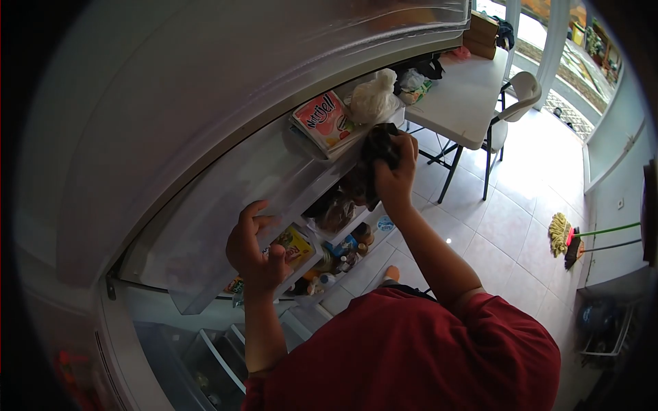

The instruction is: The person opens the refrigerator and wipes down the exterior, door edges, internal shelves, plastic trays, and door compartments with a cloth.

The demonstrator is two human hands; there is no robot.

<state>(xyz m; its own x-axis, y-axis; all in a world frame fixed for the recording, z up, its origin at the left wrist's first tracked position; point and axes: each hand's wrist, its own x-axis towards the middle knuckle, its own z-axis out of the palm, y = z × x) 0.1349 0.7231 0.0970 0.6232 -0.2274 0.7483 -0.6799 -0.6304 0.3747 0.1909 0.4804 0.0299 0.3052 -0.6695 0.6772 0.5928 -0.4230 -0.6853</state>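
My right hand [397, 164] is closed on a crumpled black plastic bag [379, 145] at the outer end of the refrigerator door's shelves. My left hand [257, 250] is raised beside the door, fingers apart and holding nothing. Just above the black bag, a pink Nutrijell box [321, 122] and a knotted whitish plastic bag [373, 97] sit on the upper door shelf. Dark contents in a clear plastic bag [334, 214] lie on the shelf below. Near my left fingers is a yellow packet [295, 245], partly hidden.
The refrigerator door [199, 212] stands open, with bottles and jars [351, 259] on its lower shelf. Clear drawers [205, 356] show inside the refrigerator. Beyond are a white table [456, 103], a folding chair [521, 96] and a mop [561, 231] on the tiled floor.
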